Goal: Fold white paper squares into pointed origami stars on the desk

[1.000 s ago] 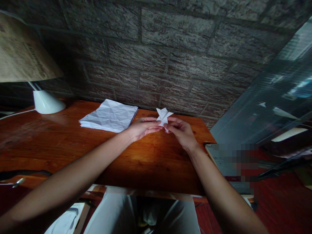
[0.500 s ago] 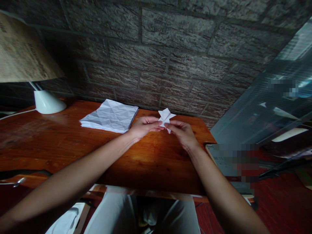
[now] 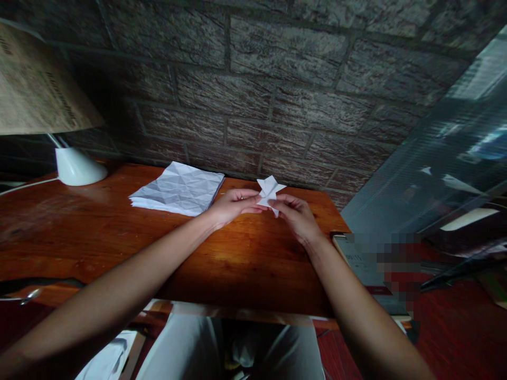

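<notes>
A small piece of folded white paper (image 3: 270, 189) with several pointed flaps is held up over the wooden desk (image 3: 237, 264). My left hand (image 3: 236, 206) pinches its left side between thumb and fingers. On the right, my right hand (image 3: 295, 212) grips its lower right part, the thumb lying across the front. Fingers cover some of the paper's lower folds. Left of my left hand lies a stack of creased white paper sheets (image 3: 178, 187), its top sheet marked by a grid of fold lines.
A lamp (image 3: 79, 166) with a beige printed shade stands at the back left. Behind the desk rises a dark brick wall (image 3: 245, 95). A translucent panel (image 3: 396, 174) leans at the right, and a partly blurred device (image 3: 360, 258) sits by the desk's right edge.
My left thumb has shifted slightly on the folded paper. Both hands otherwise keep nearly the same place, and the paper stays between them.
</notes>
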`<state>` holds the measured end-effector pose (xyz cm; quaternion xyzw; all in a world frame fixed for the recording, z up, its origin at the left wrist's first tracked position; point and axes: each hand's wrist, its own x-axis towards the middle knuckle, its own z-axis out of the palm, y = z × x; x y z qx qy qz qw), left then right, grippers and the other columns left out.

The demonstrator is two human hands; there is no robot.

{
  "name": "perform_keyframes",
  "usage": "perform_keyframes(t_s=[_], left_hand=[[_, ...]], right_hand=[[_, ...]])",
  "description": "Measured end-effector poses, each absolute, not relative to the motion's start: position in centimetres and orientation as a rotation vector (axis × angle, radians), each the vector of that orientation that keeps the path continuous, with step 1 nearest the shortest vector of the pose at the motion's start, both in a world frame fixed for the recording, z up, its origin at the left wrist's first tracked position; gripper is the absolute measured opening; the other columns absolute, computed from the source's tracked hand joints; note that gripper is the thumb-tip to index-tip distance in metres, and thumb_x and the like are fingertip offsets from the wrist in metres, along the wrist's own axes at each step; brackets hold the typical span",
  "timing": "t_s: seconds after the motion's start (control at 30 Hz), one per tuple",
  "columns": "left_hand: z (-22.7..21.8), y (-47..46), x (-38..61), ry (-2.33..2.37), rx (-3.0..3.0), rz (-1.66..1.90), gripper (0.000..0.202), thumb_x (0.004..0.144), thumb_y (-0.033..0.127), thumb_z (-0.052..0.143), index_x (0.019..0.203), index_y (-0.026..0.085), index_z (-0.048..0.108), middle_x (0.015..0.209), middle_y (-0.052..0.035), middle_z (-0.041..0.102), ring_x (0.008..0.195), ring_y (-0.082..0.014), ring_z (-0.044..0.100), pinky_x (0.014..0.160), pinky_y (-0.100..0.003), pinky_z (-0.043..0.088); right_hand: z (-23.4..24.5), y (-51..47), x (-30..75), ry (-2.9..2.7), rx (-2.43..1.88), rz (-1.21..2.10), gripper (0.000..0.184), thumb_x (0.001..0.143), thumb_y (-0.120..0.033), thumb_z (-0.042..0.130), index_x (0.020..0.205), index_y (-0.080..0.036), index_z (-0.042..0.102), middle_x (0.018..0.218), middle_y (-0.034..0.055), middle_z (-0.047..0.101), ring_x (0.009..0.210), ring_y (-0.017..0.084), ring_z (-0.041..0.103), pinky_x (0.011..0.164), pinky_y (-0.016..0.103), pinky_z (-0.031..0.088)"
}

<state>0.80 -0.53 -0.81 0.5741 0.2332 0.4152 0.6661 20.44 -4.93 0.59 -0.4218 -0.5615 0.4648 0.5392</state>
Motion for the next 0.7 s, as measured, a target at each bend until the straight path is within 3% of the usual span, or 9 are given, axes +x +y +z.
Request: perform_keyframes(t_s=[0.17, 0.3, 0.4, 0.57, 0.7], left_hand=[[-0.9, -0.3, 0.9, 0.620, 1.428, 1.067, 0.039, 0.073, 0.043, 0.091, 0.099, 0.016, 0.081, 0.105, -0.0094, 0.082, 0.100, -0.0229, 0.074, 0.104, -0.041, 0.052], [-0.8, -0.3, 0.7, 0.602, 1.488, 1.162, 0.047, 0.070, 0.034, 0.093, 0.112, 0.016, 0.078, 0.116, -0.0110, 0.080, 0.108, -0.0245, 0.074, 0.106, -0.041, 0.051], [-1.0, 0.0, 0.4, 0.572, 1.550, 1.145, 0.054, 0.072, 0.032, 0.092, 0.121, 0.017, 0.075, 0.115, -0.0115, 0.080, 0.106, -0.0245, 0.075, 0.102, -0.041, 0.053], [-1.3, 0.7, -0.2, 0.628, 1.865, 1.074, 0.025, 0.081, 0.032, 0.081, 0.102, 0.018, 0.082, 0.104, -0.0099, 0.082, 0.095, -0.0234, 0.076, 0.087, -0.035, 0.056], [-1.3, 0.8, -0.6, 0.597, 1.931, 1.118, 0.014, 0.085, 0.030, 0.076, 0.090, 0.019, 0.082, 0.099, -0.0097, 0.083, 0.092, -0.0232, 0.077, 0.086, -0.035, 0.057]], right_hand=[[-0.3, -4.5, 20.9, -1.485, -1.117, 0.841, 0.023, 0.075, -0.043, 0.079, 0.078, -0.020, 0.075, 0.072, -0.0004, 0.069, 0.066, 0.014, 0.055, 0.067, 0.029, 0.043], [-0.8, -4.7, 20.8, -1.595, -1.215, 0.494, 0.019, 0.083, -0.037, 0.071, 0.090, -0.021, 0.079, 0.086, 0.0042, 0.075, 0.073, 0.018, 0.062, 0.072, 0.031, 0.047], [-0.8, -4.9, 20.8, -1.672, -1.217, 0.383, 0.017, 0.082, -0.030, 0.070, 0.092, -0.023, 0.080, 0.085, 0.0038, 0.073, 0.072, 0.017, 0.061, 0.072, 0.031, 0.047], [-0.9, -4.7, 20.6, -1.656, -1.145, 0.552, 0.014, 0.079, -0.030, 0.076, 0.090, -0.023, 0.081, 0.084, 0.0024, 0.073, 0.072, 0.016, 0.062, 0.071, 0.030, 0.049], [-0.4, -4.7, 20.3, -1.500, -0.998, 0.963, 0.028, 0.069, -0.038, 0.088, 0.091, -0.024, 0.079, 0.089, 0.0012, 0.076, 0.080, 0.017, 0.067, 0.075, 0.030, 0.053]])
